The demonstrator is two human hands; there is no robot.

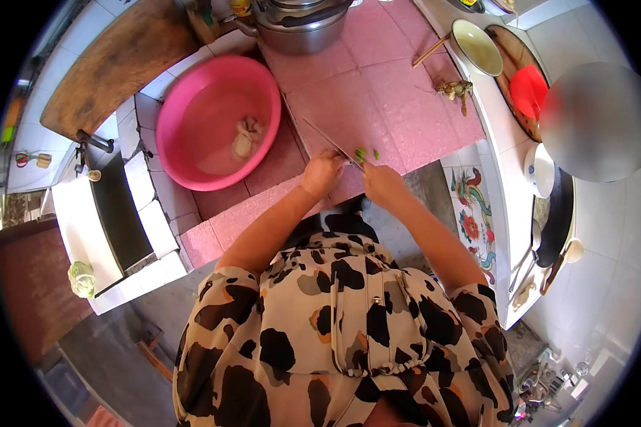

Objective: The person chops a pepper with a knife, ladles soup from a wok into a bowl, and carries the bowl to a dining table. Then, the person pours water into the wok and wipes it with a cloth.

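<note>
In the head view my right hand [386, 185] is closed round the handle of a knife [330, 141], whose thin blade points up and to the left over the pink tiled counter [388, 85]. My left hand [322, 174] is beside the blade, its fingers bent and closed; whatever they hold is hidden from me. Small green vegetable pieces [364, 152] lie on the tiles just beyond the knife, close to my right hand.
Left of my hands stands a pink basin [165, 135] with water and a pale lump [243, 139]. A metal pot [303, 35] is behind it. To the right are a brownish bundle [454, 88], a bowl with chopsticks [477, 46], a red object [528, 91] and a white bowl [540, 171].
</note>
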